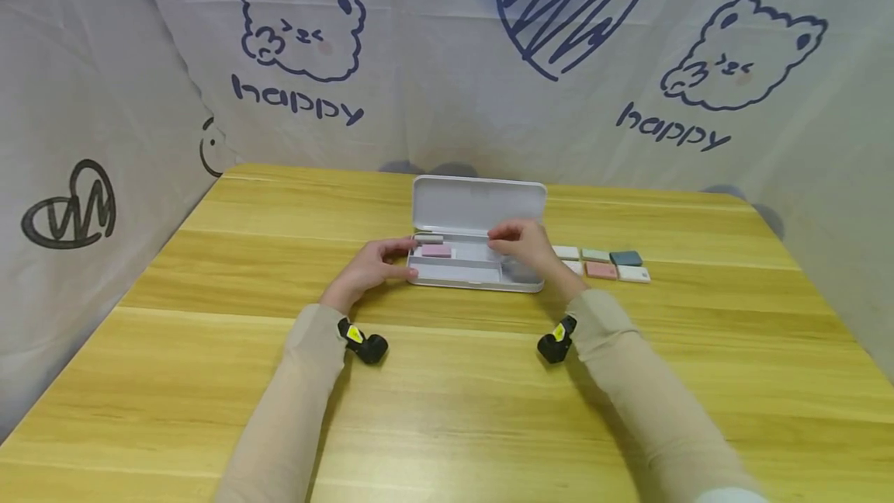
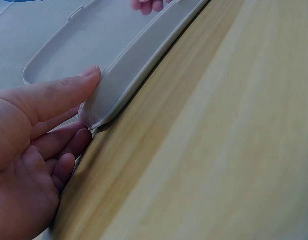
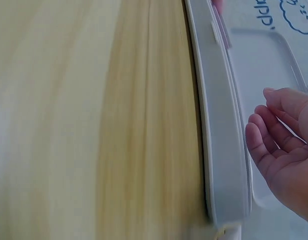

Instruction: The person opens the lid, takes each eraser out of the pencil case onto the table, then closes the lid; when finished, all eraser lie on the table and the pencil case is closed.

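A white pencil case [image 1: 454, 273] lies on the table with its lid [image 1: 479, 204] raised at the back. Inside, at the left, are a pink eraser [image 1: 436, 251] and a pale grey-green block [image 1: 429, 239]. My left hand [image 1: 368, 270] grips the case's left end; in the left wrist view its thumb lies along the front wall, fingers at the corner. Over the right half of the tray hovers my right hand [image 1: 527, 243]. The right wrist view shows that hand [image 3: 286, 150] with loosely bent fingers and nothing visible between them.
Right of the case, small blocks lie in two rows, among them a pink one [image 1: 601, 270], a blue-grey one [image 1: 625, 258] and a white one [image 1: 633, 274]. A printed white cloth [image 1: 433, 60] hangs behind the wooden table [image 1: 447, 394].
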A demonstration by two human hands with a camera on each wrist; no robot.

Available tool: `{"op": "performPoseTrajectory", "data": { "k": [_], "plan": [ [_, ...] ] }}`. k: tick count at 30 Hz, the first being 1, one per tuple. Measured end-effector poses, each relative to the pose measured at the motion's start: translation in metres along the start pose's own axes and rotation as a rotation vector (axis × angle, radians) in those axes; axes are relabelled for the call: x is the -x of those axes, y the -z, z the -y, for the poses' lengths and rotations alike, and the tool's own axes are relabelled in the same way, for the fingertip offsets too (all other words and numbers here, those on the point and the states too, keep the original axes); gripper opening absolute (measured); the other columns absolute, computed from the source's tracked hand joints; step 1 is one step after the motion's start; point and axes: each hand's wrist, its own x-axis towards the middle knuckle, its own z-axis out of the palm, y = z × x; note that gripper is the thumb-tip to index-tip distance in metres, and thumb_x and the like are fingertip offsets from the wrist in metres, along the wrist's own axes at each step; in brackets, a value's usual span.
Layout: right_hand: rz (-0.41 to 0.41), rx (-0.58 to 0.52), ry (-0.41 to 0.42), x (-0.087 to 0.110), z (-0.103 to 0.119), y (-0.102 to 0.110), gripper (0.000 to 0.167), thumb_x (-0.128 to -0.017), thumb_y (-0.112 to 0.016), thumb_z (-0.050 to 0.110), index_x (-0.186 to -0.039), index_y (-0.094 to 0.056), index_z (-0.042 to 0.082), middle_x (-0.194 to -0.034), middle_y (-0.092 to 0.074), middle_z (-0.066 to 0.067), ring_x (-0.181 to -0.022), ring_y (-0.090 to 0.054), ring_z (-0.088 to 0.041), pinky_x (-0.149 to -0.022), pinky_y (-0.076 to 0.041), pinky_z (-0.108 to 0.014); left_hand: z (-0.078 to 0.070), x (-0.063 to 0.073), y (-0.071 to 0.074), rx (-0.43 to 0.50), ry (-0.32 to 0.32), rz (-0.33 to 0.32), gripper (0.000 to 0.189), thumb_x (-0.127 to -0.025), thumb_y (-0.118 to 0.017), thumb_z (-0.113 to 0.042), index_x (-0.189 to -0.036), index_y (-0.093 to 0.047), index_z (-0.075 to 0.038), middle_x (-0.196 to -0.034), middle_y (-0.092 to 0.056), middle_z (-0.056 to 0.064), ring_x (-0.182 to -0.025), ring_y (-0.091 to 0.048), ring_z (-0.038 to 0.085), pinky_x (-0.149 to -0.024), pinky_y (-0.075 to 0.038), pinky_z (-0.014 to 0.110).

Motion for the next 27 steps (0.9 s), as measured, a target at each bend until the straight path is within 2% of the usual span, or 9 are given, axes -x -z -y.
{"op": "performPoseTrajectory", "data": {
  "k": [4, 8, 13, 20, 27],
  "plan": [
    [0.025, 0.018, -0.007, -0.008, -0.004, -0.012, 0.020, -0.078, -0.065, 0.001, -0.095, -0.063, -0.010, -0.090, -0.064, -0.019, -0.073, -0.056, -0.011, -0.062, -0.046, -0.020, 0.001, -0.001, 0.000, 0.005, 0.000, 0.000, 0.055, -0.075, -0.068, -0.001, -0.125, -0.048, 0.004, -0.131, -0.043, 0.018, -0.118, -0.038, 0.028, -0.098, -0.028, 0.038],
    [0.062, 0.028, -0.050, -0.012, 0.002, -0.023, 0.023, -0.079, -0.066, 0.003, -0.099, -0.063, -0.007, -0.094, -0.063, -0.017, -0.082, -0.057, -0.020, -0.067, -0.048, -0.025, 0.003, -0.002, 0.000, 0.009, 0.002, -0.002, 0.054, -0.075, -0.068, -0.001, -0.125, -0.048, 0.003, -0.130, -0.044, 0.018, -0.117, -0.039, 0.027, -0.098, -0.028, 0.037],
    [0.082, 0.027, -0.073, -0.018, 0.003, -0.034, 0.024, -0.078, -0.067, 0.004, -0.100, -0.064, -0.005, -0.096, -0.063, -0.016, -0.085, -0.058, -0.022, -0.071, -0.048, -0.026, 0.003, -0.002, 0.000, 0.008, 0.004, 0.000, 0.054, -0.075, -0.069, -0.002, -0.125, -0.048, 0.003, -0.130, -0.044, 0.017, -0.117, -0.039, 0.027, -0.099, -0.028, 0.037],
    [0.102, 0.059, -0.033, -0.022, 0.005, -0.043, 0.023, -0.076, -0.068, 0.002, -0.098, -0.064, -0.006, -0.095, -0.064, -0.016, -0.084, -0.059, -0.023, -0.071, -0.048, -0.027, 0.003, -0.004, 0.000, 0.012, 0.015, -0.005, 0.054, -0.075, -0.069, -0.002, -0.125, -0.049, 0.002, -0.127, -0.047, 0.017, -0.113, -0.042, 0.026, -0.096, -0.030, 0.037],
    [0.110, 0.071, -0.003, -0.024, 0.005, -0.049, 0.022, -0.075, -0.069, 0.001, -0.096, -0.065, -0.006, -0.092, -0.065, -0.016, -0.082, -0.059, -0.024, -0.071, -0.048, -0.026, 0.003, -0.003, -0.001, 0.003, 0.018, -0.006, 0.053, -0.075, -0.069, -0.002, -0.125, -0.049, 0.002, -0.128, -0.046, 0.017, -0.115, -0.040, 0.026, -0.097, -0.029, 0.037]
  ]
}}
